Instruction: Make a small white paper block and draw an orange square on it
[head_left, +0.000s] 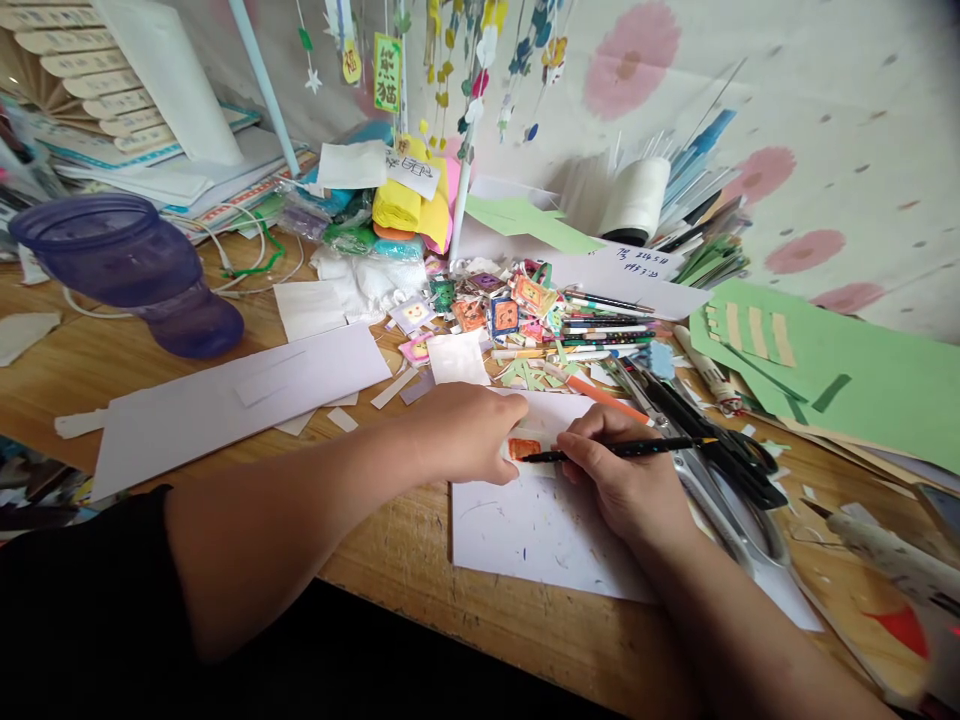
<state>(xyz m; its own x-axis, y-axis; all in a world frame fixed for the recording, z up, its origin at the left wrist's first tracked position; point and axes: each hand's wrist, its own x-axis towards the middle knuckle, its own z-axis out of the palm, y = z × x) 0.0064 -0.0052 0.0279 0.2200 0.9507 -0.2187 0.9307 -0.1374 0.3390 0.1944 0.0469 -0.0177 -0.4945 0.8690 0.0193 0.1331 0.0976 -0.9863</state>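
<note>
My right hand [626, 480] is closed round a black pen [645, 448], whose tip touches a small orange-coloured paper piece [523, 448]. My left hand [465, 430] is curled, fingers pressed on that small piece, holding it down on a white sheet [540, 530] that lies at the front of the wooden table [420, 560]. Both forearms reach in from the lower left and lower right.
Black-handled scissors [720, 450] lie just right of my right hand. Several pens [607, 330] and small coloured paper squares [502, 315] sit behind. Green paper sheets [862, 380] cover the right, a purple cup [127, 265] lies at left, a white thread spool [637, 200] stands behind.
</note>
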